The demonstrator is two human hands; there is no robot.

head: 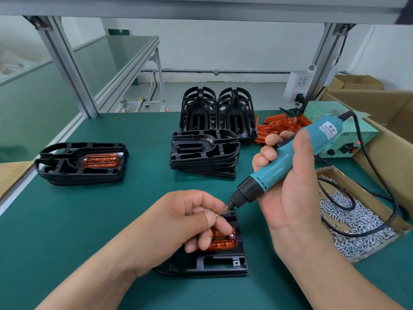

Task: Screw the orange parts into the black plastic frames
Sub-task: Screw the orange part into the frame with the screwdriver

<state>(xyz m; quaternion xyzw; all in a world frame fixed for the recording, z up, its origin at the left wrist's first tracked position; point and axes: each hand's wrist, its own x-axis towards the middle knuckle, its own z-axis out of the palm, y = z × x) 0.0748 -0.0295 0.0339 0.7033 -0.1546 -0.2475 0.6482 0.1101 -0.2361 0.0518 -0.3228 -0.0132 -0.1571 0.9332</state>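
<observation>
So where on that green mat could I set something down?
Bare mat lies between the left black frame with its orange part and the middle stack of black frames, also near-left beside the left hand. Crowded on the right: cardboard box of screws, black cable.

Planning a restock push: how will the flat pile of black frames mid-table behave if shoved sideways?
The pile of black frames probably fans out rather than moving as one: its lower layers sit skewed. Likely light, being open ribbed plastic. Should slide, not roll, on the green mat.
</observation>
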